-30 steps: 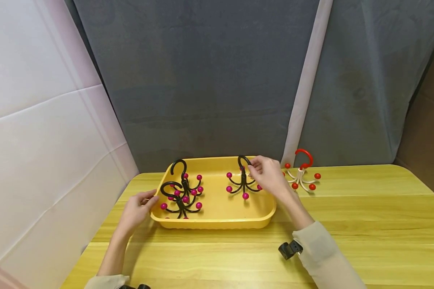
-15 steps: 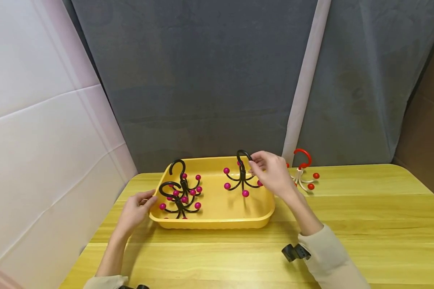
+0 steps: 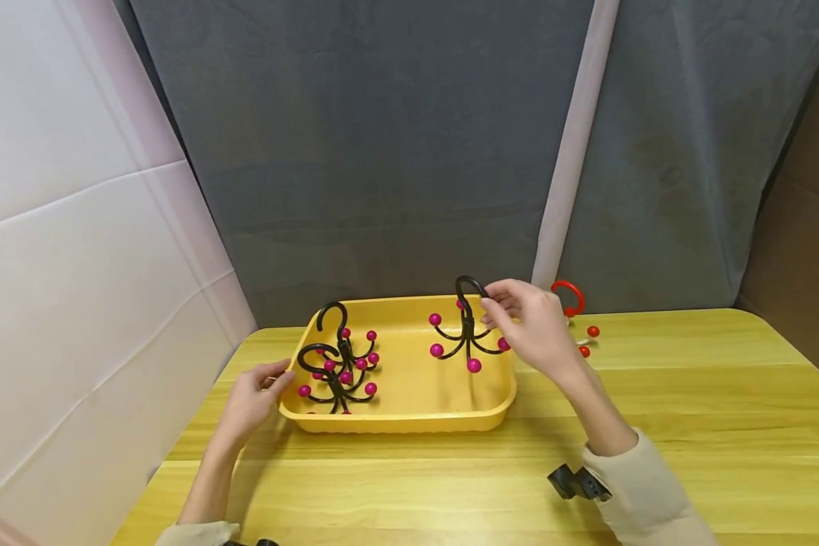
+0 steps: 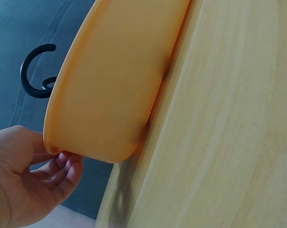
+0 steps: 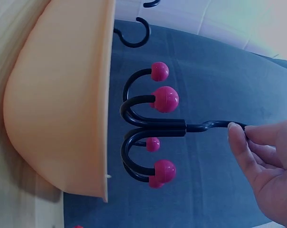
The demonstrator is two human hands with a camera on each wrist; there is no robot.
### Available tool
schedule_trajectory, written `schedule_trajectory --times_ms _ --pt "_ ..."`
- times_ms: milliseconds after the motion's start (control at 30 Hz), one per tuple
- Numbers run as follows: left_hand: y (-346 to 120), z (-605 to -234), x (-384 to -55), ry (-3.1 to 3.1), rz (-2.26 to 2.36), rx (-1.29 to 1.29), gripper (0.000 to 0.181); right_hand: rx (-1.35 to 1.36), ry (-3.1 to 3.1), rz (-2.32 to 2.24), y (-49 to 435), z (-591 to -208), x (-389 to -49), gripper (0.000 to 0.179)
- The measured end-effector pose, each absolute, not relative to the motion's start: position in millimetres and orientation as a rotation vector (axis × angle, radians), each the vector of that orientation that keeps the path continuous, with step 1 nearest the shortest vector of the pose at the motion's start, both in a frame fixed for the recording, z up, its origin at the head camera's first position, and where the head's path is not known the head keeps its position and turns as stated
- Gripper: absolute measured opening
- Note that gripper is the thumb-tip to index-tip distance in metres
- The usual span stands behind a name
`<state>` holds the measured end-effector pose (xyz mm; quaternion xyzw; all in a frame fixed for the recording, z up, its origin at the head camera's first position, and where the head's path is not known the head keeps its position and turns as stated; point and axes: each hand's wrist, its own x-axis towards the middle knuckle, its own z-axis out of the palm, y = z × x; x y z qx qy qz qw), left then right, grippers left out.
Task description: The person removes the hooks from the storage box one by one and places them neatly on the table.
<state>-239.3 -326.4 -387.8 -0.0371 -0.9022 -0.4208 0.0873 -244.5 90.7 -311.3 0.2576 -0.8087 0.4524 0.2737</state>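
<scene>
My right hand (image 3: pixel 534 326) pinches the curved top of a black claw-shaped hanger hook (image 3: pixel 469 330) with magenta balls on its arm tips. It hangs upright over the right part of a yellow tray (image 3: pixel 409 425); in the right wrist view this hanger hook (image 5: pixel 157 128) is wholly above the rim. At the tray's left end my left hand (image 3: pixel 251 402) grips the rim; the left wrist view has the thumb hidden in part, with curled fingertips (image 4: pixel 69 164) under the edge. Two similar black hanger hooks, one behind (image 3: pixel 345 347) and one in front (image 3: pixel 337 385), lie overlapping inside the tray's left side.
Behind my right hand, a red-and-white hanger hook (image 3: pixel 572 299) with red balls stands on the wooden table (image 3: pixel 696 409), partly hidden. A grey curtain (image 3: pixel 382 152) closes off the back and a white panel (image 3: pixel 95 303) the left.
The right hand has raised the black hanger hook off the tray's floor and shifted slightly right, covering more of the red-and-white one. The left hand stays on the rim.
</scene>
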Motion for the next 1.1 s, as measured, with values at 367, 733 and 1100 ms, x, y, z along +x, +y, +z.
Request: schedule_trajectory --times_ms 367,733,1100 --pt "-327 -388 -239 -2.697 -1.223 -0.107 0.042 0.676 -2.169 1.194 110 -301 -231 0.012" --pt "-327 -386 -238 -2.694 -1.218 -0.114 0.042 0.622 -2.195 1.15 132 -299 -224 0.013" --pt "-326 -386 -237 -2.704 -1.198 -0.106 0.043 0.614 -2.175 1.044 154 -294 -214 0.014"
